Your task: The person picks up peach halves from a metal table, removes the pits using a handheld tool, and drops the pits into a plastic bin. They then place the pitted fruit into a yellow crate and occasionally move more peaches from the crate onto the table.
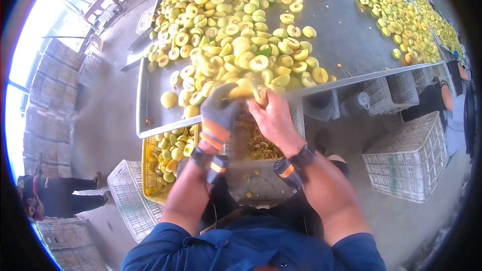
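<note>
My left hand (221,115), in a grey and orange glove, is closed around a yellow peach half (242,92) at the table's near edge. Beside it, my bare right hand (275,120) is closed, thumb against fingers, on a small yellow-brown piece (260,97) that is too blurred to name. The two hands almost touch. Just beyond them a big heap of halved yellow-green peaches (236,45) covers the metal table (326,35), many with brown centres showing. Below my hands stands a crate holding brown pits and scraps (258,138).
A yellow crate (146,170) with peach halves stands below the table's left corner, next to a white crate (128,190). More white crates (404,158) are on the right and under the table. Another peach heap (396,15) lies at the far right. Other people are at the sides.
</note>
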### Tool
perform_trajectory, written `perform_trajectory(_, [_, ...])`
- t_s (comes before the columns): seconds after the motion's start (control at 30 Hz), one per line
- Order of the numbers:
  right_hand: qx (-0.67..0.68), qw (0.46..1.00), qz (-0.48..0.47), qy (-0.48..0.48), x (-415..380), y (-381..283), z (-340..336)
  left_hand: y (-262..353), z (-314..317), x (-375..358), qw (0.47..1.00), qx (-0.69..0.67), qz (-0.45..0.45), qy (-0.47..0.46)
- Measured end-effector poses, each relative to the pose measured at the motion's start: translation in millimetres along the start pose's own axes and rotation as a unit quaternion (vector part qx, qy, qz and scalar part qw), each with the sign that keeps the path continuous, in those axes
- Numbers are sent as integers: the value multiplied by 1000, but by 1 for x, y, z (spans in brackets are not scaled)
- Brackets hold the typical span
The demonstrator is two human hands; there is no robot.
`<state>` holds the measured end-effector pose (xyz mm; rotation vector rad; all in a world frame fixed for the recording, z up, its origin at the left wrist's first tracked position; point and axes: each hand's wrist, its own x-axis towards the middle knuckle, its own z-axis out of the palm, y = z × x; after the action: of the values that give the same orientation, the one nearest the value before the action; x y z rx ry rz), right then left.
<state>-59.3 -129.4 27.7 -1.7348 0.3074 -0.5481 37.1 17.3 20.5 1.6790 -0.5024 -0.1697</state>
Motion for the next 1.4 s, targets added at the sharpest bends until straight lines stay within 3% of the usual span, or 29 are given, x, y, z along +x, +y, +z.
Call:
perform_trajectory(0.2, [-86, 996, 15, -4, -3, 8, 4, 3, 23, -24, 997, -53, -32, 52])
perform_trajectory(0.3, [-89, 996, 14, 3, 1, 7, 6, -13, 24, -20, 998, 17, 41, 51])
perform_trajectory(0.4, [-89, 993, 52, -57, -1, -2, 0, -24, 26, -17, 992, 56, 24, 110])
perform_trajectory(0.5, [-92, 982, 115, -115, -24, -15, 5, 7, 16, -7, 992, -43, -50, 109])
perform_trajectory(0.63, [-65, 987, 92, -113, -32, -15, 6, -5, 13, -9, 990, -98, -52, 93])
perform_trajectory(0.93, [-134, 984, 39, -108, -32, 5, 9, -9, 20, -24, 995, 39, 43, 79])
perform_trajectory(1.03, [-78, 991, -25, -104, -28, 18, 11, 6, 22, -27, 996, -31, -18, 87])
perform_trajectory(1.2, [-155, 978, 47, -128, -24, 26, 9, -13, 29, -26, 992, 49, 20, 116])
perform_trajectory(1.23, [-154, 978, 54, -130, -23, 26, 10, -10, 29, -23, 990, 55, 33, 124])
perform_trajectory(1.33, [52, 975, 51, -212, -18, 31, 5, 2, 20, -24, 995, 65, 25, 76])
perform_trajectory(1.4, [59, 971, 77, -217, -19, 22, 1, -4, 12, -22, 994, -104, -39, 19])
